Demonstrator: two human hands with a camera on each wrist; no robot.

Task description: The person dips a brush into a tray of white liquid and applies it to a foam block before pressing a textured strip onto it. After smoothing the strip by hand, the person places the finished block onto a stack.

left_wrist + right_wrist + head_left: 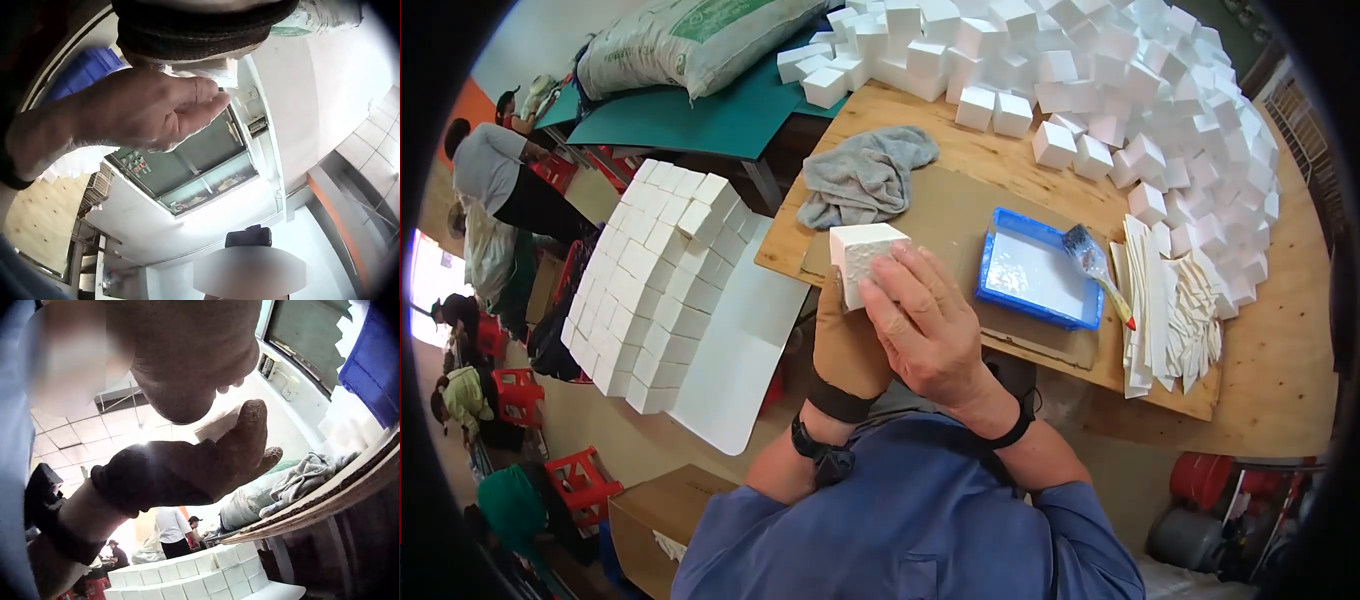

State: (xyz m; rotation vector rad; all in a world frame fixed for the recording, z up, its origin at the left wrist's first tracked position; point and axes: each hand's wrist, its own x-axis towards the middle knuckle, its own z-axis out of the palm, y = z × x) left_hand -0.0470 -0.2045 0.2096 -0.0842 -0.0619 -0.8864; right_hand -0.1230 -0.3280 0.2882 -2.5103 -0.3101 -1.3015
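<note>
A white block (863, 250) with a rough, wet-looking face is held up in front of the chest, near the wooden table's edge. My left hand (845, 340), in a brown glove, grips it from below and the side. In the right wrist view the gloved thumb and fingertips (253, 415) show around the block (217, 427). My bare right hand (925, 320) lies over the block's near face, its fingers extended and touching it. To the right, a blue tray (1040, 318) holds white liquid, and a brush (1098, 270) rests across its rim.
A grey cloth (870, 175) lies on the wooden table (990, 150). Loose white blocks (1090, 80) are heaped at the back and right. Strips of white material (1145, 310) lie beside the tray. Stacked blocks (650, 280) stand on a white board (735, 350) at left.
</note>
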